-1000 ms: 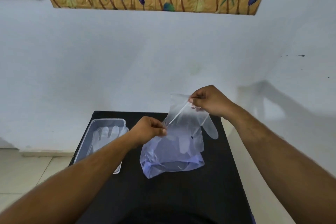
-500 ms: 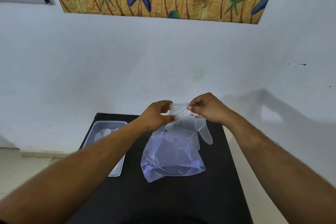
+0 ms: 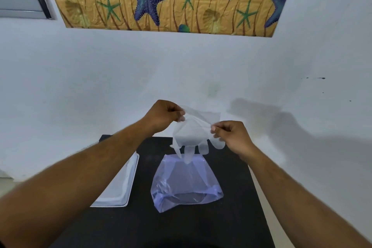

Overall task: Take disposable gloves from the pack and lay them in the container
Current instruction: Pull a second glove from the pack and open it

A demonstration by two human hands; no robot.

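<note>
We hold one clear disposable glove [image 3: 193,131] in the air above the black table [image 3: 201,225], cuff uppermost and fingers hanging down. Our left hand [image 3: 164,116] pinches the upper left corner of the cuff between thumb and fingertips; our right hand [image 3: 231,134] pinches the right edge of the cuff in the same way, slightly lower, so that the cuff is stretched between the two hands. The glove's fingertips hang just above the mouth of the pack [image 3: 186,184], a translucent bluish plastic bag lying at the table's centre. The container [image 3: 123,185], a shallow clear plastic tray, lies on the table just to the left of the pack, partly hidden by our left forearm. No brand, label or legible writing appears on the pack, glove or container
</note>
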